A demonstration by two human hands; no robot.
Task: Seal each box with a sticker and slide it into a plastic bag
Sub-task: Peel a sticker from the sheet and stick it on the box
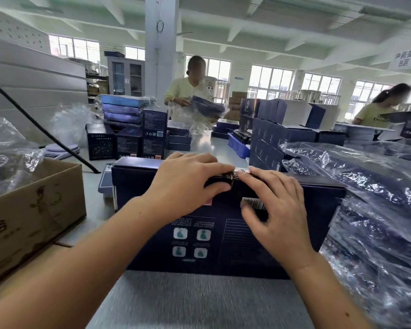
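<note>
- Head view, hands: left hand [188, 184] draped over the top near edge of the dark navy box [223, 236], fingers curled across the top, thumb hooked on the near face; grasping the box.
- Right hand [277, 205] laid on the near face, fingers spread and only slightly bent, index tip pressing a shiny sticker [242, 172] on the top edge, just beside the left fingertips; clutching nothing, grip released.
- Bare forearms reaching in from the bottom corners.
- Box upright on the grey table [199, 302], centre of view, side with teal icons and barcode label [252, 202] facing the camera; label partly under the right thumb.
- Left of box: open cardboard carton [33, 210] with crumpled clear plastic inside.
- Right of box: tall pile of bagged navy boxes [377, 198], just beside it.
- Behind: more navy boxes stacked and standing, white scale [62, 148], blue tray of small dark bottles [239, 141].
- Room: workshop with white pillar [160, 55], rows of windows, hanging sign [407, 59], metal cabinet [126, 77].
- Two people in pale yellow tops at far tables, one holding a navy box in clear plastic.
</note>
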